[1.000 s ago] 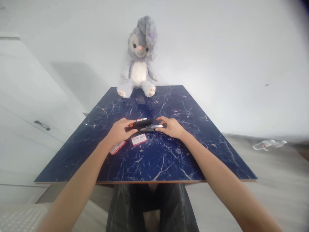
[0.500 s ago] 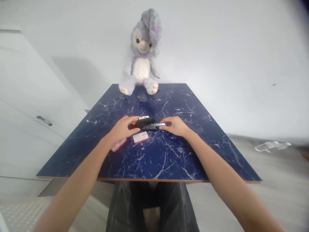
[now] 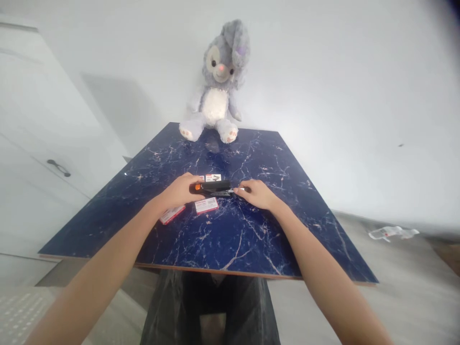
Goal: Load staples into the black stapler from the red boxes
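A black stapler (image 3: 218,186) with an orange part near its left end is held just over the dark blue marbled table. My left hand (image 3: 179,190) is closed round that left end, thumb on the near side. At the opposite end a short length of silver metal slide (image 3: 232,191) shows. My right hand (image 3: 259,195) pinches the slide's outer end, its fingertips partly hiding it. In front of the stapler lies a small red-and-white box (image 3: 207,205). Another such box (image 3: 173,214) is partly covered by my left wrist, and a white printed box (image 3: 213,177) lies behind the stapler.
A grey plush rabbit (image 3: 216,103) sits at the table's far edge against the white wall. The marbled table (image 3: 247,239) ends just before my lap. To the right on the floor lies a clear plastic item (image 3: 393,233). A white cabinet with a dark handle (image 3: 59,168) stands left.
My right hand has come closer to the stapler, and less of the metal slide shows between them. The stapler lies more level. The whole view has tilted slightly.
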### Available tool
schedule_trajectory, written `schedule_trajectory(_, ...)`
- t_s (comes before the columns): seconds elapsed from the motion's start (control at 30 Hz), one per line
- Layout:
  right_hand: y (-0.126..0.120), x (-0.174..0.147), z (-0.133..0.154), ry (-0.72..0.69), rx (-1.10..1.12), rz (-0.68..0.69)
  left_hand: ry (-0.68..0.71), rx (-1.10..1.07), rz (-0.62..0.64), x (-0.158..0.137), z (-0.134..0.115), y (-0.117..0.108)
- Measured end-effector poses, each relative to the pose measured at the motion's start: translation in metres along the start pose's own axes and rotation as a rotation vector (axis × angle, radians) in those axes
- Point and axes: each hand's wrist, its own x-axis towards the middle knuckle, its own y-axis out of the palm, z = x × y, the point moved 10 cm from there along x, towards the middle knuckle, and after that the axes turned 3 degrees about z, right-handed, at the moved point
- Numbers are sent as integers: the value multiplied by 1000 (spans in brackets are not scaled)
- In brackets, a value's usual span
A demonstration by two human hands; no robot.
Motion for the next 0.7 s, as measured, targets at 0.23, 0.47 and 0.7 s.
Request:
schedule_trajectory(0.23, 3, 0, -10, 49, 123, 23, -7, -23, -12, 0, 2, -1)
schedule_trajectory(0.47, 0, 0, -1, 9, 111, -47, -7, -39, -29, 1, 9, -4)
schedule_trajectory(0.7, -9, -1, 16, -123, 10, -197, -49, -44, -11, 0, 20, -4)
